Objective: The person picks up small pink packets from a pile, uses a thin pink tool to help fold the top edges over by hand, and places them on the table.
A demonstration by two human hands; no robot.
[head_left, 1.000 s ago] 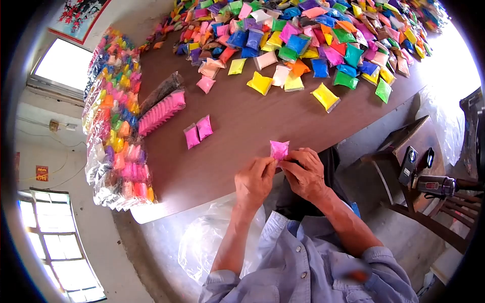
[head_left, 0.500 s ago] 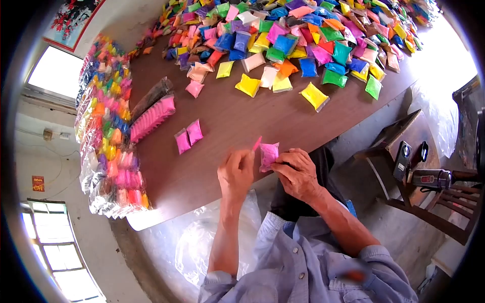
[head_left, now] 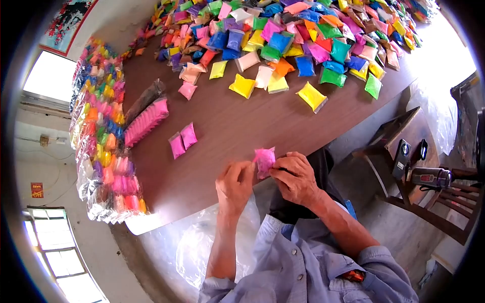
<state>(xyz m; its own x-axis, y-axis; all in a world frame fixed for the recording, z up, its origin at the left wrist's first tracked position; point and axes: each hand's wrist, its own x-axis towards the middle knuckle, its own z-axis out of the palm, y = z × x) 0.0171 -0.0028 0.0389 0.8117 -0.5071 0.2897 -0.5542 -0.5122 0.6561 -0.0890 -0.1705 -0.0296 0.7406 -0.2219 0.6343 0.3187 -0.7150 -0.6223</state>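
A small pink packet [head_left: 264, 160] in clear plastic sits between both my hands at the near edge of the brown table [head_left: 237, 126]. My right hand [head_left: 295, 178] pinches its right side. My left hand [head_left: 234, 185] has its fingertips on the packet's left side. Two more pink packets [head_left: 182, 140] lie side by side on the table a little beyond my left hand. A row of pink packets [head_left: 145, 121] lies farther left.
A big heap of coloured packets [head_left: 298, 35] covers the far half of the table. Clear bags full of mixed-colour packets [head_left: 103, 131] line the left edge. A plastic sheet [head_left: 197, 247] hangs below the table. A wooden chair [head_left: 424, 187] with devices stands at right.
My left hand, which had pulled away with a thin pink strip half a second ago, has come back onto the packet. The view has shifted slightly.
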